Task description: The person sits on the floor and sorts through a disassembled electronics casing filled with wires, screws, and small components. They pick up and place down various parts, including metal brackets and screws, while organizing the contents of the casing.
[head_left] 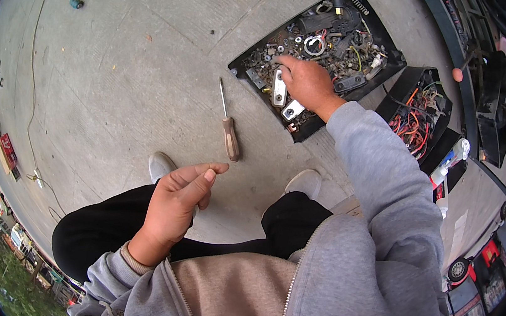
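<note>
My right hand (308,84) reaches into a black plastic tray (261,91) full of loose nuts, bolts and small parts. Its index finger and thumb are apart, with the fingertips at the small hardware; no held piece shows. By that hand lie a silver metal plate with bolts (279,90) and a second silver plate (293,110). My left hand (180,195) is raised above my lap, thumb pressed to the fingers; whether a small piece is pinched there cannot be seen. A screwdriver with a brown handle (230,140) lies on the concrete floor just beyond it.
Right of the tray, a black bin (417,109) holds tangled red and orange wires. Bottles (452,158) stand beside it. A cable (34,60) crosses the floor at left, and a small teal part (76,3) lies beyond. A person's fingertip (457,74) shows at upper right.
</note>
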The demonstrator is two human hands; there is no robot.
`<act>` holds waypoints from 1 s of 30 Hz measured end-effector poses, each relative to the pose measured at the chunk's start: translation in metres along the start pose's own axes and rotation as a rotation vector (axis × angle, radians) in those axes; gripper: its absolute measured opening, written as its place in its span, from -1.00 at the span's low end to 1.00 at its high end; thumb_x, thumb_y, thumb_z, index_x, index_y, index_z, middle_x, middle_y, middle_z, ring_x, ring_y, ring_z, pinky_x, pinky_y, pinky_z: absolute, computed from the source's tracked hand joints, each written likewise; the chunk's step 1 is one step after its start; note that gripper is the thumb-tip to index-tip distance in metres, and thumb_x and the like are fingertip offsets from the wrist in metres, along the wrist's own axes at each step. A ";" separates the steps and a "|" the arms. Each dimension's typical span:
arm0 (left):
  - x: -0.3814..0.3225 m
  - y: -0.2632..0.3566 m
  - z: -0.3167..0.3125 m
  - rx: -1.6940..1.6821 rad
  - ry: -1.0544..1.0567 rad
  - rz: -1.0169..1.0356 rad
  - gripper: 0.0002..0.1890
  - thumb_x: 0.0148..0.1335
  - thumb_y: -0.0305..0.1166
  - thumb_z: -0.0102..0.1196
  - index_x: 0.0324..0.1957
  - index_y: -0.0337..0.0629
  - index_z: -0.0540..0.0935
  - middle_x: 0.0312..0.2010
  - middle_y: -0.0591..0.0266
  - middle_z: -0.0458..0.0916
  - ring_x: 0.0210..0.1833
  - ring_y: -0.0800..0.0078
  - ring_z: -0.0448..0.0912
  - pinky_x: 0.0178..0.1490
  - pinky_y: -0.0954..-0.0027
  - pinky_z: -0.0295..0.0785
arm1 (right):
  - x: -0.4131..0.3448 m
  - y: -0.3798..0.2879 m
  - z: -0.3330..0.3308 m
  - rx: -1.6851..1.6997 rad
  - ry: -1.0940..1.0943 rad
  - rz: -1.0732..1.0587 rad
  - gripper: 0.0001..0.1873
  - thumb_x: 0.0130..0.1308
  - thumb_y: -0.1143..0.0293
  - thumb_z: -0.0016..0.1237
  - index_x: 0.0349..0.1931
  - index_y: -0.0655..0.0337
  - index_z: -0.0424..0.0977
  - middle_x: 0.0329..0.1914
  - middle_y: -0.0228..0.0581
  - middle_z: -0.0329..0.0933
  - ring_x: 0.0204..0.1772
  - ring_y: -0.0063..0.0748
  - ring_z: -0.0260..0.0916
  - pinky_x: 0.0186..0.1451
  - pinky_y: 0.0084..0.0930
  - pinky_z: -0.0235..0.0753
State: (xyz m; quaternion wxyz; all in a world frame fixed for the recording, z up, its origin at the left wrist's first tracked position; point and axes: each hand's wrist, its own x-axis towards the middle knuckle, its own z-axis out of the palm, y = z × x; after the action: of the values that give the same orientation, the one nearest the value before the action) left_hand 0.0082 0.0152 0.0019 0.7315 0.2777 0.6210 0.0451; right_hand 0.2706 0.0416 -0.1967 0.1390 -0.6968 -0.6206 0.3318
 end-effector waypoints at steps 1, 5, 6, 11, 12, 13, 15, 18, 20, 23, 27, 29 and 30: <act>0.000 0.000 0.000 -0.004 -0.001 0.000 -0.73 0.37 -0.33 0.03 -0.05 -0.31 0.62 -0.62 0.45 0.41 -0.54 0.68 0.29 -0.40 0.65 0.20 | 0.003 0.003 -0.002 -0.009 0.076 0.046 -0.60 0.26 0.33 -0.16 0.13 -0.01 0.44 -0.35 0.01 0.59 -0.31 0.05 0.54 -0.28 -0.07 0.51; 0.000 0.000 -0.001 -0.010 -0.006 0.002 -0.73 0.36 -0.32 0.03 -0.05 -0.31 0.62 -0.62 0.44 0.40 -0.54 0.67 0.29 -0.39 0.63 0.21 | 0.010 0.014 -0.006 -0.152 0.009 0.090 -0.56 0.26 0.33 -0.17 0.17 -0.02 0.40 -0.36 0.01 0.59 -0.32 0.06 0.54 -0.28 -0.06 0.51; 0.000 0.000 -0.001 -0.016 -0.005 0.005 -0.73 0.36 -0.32 0.03 -0.05 -0.31 0.62 -0.62 0.44 0.40 -0.54 0.67 0.29 -0.39 0.63 0.21 | 0.009 0.014 -0.006 -0.128 -0.049 0.039 -0.53 0.26 0.35 -0.20 0.21 -0.07 0.38 -0.33 0.02 0.59 -0.30 0.05 0.55 -0.25 -0.07 0.51; -0.001 0.000 -0.001 -0.022 0.001 0.008 -0.73 0.36 -0.33 0.03 -0.05 -0.31 0.62 -0.62 0.44 0.40 -0.54 0.67 0.29 -0.39 0.62 0.21 | 0.006 0.011 -0.008 -0.213 -0.063 -0.095 -0.46 0.29 0.38 -0.18 0.31 -0.16 0.24 -0.61 -0.19 0.55 -0.54 -0.12 0.53 -0.42 -0.20 0.51; 0.000 -0.001 -0.001 -0.022 0.000 0.005 -0.73 0.36 -0.33 0.03 -0.05 -0.31 0.62 -0.62 0.44 0.40 -0.54 0.67 0.29 -0.39 0.63 0.21 | 0.009 0.013 -0.013 -0.315 -0.017 -0.060 -0.44 0.28 0.38 -0.17 0.32 -0.17 0.22 -0.61 -0.17 0.55 -0.54 -0.12 0.53 -0.45 -0.20 0.50; 0.000 -0.001 -0.002 -0.021 0.000 0.001 -0.73 0.37 -0.33 0.03 -0.05 -0.31 0.62 -0.63 0.44 0.40 -0.54 0.67 0.29 -0.40 0.63 0.20 | 0.012 0.015 -0.017 -0.403 0.064 -0.056 -0.42 0.27 0.38 -0.16 0.33 -0.17 0.20 -0.61 -0.16 0.55 -0.54 -0.11 0.53 -0.47 -0.20 0.50; 0.000 -0.001 -0.001 -0.019 -0.002 0.000 -0.73 0.37 -0.33 0.03 -0.05 -0.30 0.62 -0.63 0.44 0.40 -0.55 0.67 0.29 -0.40 0.63 0.20 | 0.024 0.022 -0.029 -0.611 0.127 -0.036 -0.36 0.21 0.42 -0.13 0.34 -0.20 0.18 -0.55 -0.18 0.56 -0.52 -0.15 0.54 -0.52 -0.23 0.49; 0.000 0.002 0.001 -0.009 -0.005 0.011 -0.73 0.36 -0.31 0.04 -0.05 -0.30 0.63 -0.62 0.45 0.40 -0.54 0.68 0.28 -0.40 0.63 0.19 | 0.027 0.031 -0.040 -0.803 0.212 -0.154 -0.41 0.20 0.38 -0.08 0.28 -0.23 0.24 -0.54 -0.28 0.55 -0.51 -0.23 0.56 -0.54 -0.32 0.50; -0.002 0.002 0.002 0.010 -0.001 0.006 -0.71 0.36 -0.30 0.05 -0.04 -0.31 0.64 -0.59 0.49 0.40 -0.51 0.70 0.27 -0.38 0.64 0.20 | 0.023 0.033 -0.045 -0.821 0.294 -0.177 -0.48 0.22 0.31 -0.04 0.23 -0.23 0.28 -0.53 -0.32 0.54 -0.50 -0.26 0.56 -0.55 -0.35 0.50; -0.003 0.002 0.003 0.016 0.001 -0.002 -0.71 0.36 -0.30 0.05 -0.04 -0.31 0.64 -0.59 0.49 0.40 -0.51 0.70 0.27 -0.38 0.64 0.20 | 0.018 0.035 -0.059 -0.812 0.413 -0.123 -0.59 0.25 0.21 -0.01 0.13 -0.19 0.33 -0.58 -0.31 0.52 -0.53 -0.25 0.54 -0.57 -0.34 0.48; -0.004 0.000 0.003 -0.010 -0.007 0.013 -0.72 0.36 -0.31 0.05 -0.04 -0.31 0.64 -0.59 0.49 0.40 -0.52 0.70 0.27 -0.39 0.64 0.20 | 0.007 0.043 -0.090 -0.552 0.610 0.057 -0.62 0.24 0.07 0.02 0.04 -0.20 0.32 -0.58 -0.29 0.54 -0.48 -0.19 0.56 -0.57 -0.28 0.45; -0.005 -0.001 0.002 -0.008 -0.002 0.010 -0.72 0.36 -0.31 0.04 -0.04 -0.31 0.64 -0.60 0.49 0.39 -0.52 0.70 0.26 -0.39 0.64 0.19 | 0.002 0.052 -0.102 -0.404 0.670 0.202 -0.64 0.25 0.03 0.01 0.03 -0.24 0.33 -0.58 -0.25 0.56 -0.44 -0.12 0.56 -0.51 -0.26 0.46; -0.005 -0.001 0.003 -0.018 -0.017 0.019 -0.72 0.36 -0.32 0.04 -0.04 -0.31 0.63 -0.60 0.49 0.39 -0.52 0.70 0.26 -0.39 0.64 0.19 | -0.001 0.058 -0.108 -0.272 0.673 0.230 -0.59 0.24 0.13 0.05 0.08 -0.16 0.31 -0.66 -0.30 0.50 -0.53 -0.27 0.52 -0.46 -0.37 0.44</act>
State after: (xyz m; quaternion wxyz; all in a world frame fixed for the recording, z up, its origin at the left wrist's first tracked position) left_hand 0.0091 0.0109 0.0063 0.7387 0.2775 0.6118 0.0554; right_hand 0.3833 0.0532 -0.1516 0.2031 -0.8440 -0.4962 0.0126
